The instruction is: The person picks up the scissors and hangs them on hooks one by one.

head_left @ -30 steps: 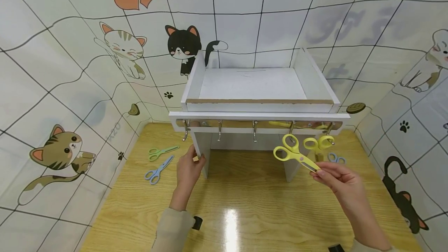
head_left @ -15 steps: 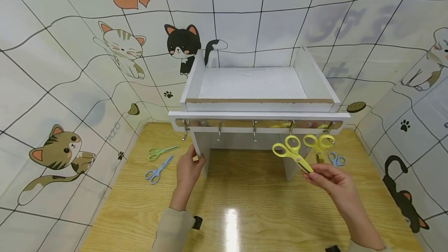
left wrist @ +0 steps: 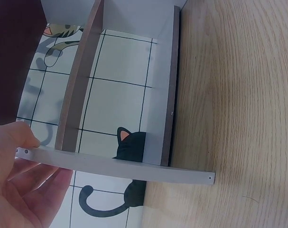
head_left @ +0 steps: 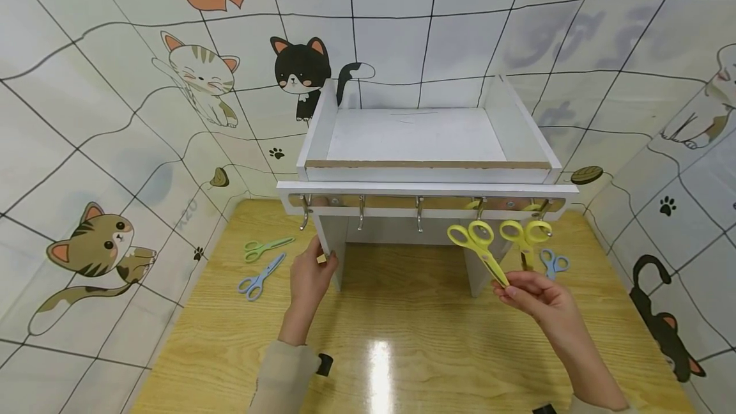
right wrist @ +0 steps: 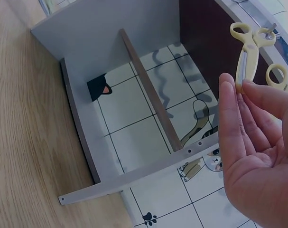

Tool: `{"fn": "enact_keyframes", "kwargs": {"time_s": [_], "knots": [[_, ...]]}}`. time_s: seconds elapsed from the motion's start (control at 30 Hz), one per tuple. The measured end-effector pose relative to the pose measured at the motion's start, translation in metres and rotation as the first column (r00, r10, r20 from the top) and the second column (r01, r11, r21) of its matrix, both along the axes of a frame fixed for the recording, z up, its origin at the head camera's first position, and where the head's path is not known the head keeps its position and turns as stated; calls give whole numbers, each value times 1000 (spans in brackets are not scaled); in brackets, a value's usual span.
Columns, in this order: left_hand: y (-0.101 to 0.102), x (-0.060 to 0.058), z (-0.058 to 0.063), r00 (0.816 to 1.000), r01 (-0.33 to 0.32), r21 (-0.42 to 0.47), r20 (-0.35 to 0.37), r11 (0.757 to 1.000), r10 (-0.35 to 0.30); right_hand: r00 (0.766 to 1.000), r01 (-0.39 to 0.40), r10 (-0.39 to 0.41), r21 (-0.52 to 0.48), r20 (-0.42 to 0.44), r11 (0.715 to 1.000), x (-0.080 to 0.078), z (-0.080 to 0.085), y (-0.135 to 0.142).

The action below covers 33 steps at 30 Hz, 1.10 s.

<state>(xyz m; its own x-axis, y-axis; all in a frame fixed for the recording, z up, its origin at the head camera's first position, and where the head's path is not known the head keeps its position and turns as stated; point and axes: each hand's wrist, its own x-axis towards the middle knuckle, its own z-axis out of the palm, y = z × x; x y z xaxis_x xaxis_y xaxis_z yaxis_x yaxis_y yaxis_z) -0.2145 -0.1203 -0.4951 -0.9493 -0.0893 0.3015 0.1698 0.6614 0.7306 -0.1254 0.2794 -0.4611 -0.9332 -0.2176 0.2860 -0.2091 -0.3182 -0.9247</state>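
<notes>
Yellow scissors [head_left: 485, 255], pinched in right hand [head_left: 539, 302], are below rack's [head_left: 425, 188] open-topped tray [head_left: 414, 139]; left hand [head_left: 307, 280] grips rack's side panel [head_left: 332, 238].

RH [head_left: 543, 304] – pinches ylw scissors [head_left: 485, 256] at tip | LH [head_left: 310, 276] – grips rack panel [head_left: 337, 245] | 2nd ylw pr [head_left: 526, 243] hung

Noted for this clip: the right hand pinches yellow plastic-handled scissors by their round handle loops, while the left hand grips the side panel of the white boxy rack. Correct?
Not by the round handle loops: the right hand pinches the yellow plastic-handled scissors by the blade end, as the right wrist view shows. The left hand does grip the side panel of the white boxy rack.
</notes>
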Motion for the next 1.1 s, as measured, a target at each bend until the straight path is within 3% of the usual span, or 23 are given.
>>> {"fn": "enact_keyframes", "kwargs": {"time_s": [0.2,0.4,0.73,1.1], "knots": [[0,0,0,1000,-4,-2,6,1000,4,999,26,-28,76,25,997,1,-4,3],[0,0,0,1000,-3,-3,1,1000,3,1000,4,-5,70,24,998,1,-9,7],[1,0,0,1000,1,6,1,1000,-1,992,-13,-6,150,128,989,5,-15,23],[1,0,1,1000,-9,-4,-4,1000,9,985,-29,-21,284,172,958,4,-30,54]]}}
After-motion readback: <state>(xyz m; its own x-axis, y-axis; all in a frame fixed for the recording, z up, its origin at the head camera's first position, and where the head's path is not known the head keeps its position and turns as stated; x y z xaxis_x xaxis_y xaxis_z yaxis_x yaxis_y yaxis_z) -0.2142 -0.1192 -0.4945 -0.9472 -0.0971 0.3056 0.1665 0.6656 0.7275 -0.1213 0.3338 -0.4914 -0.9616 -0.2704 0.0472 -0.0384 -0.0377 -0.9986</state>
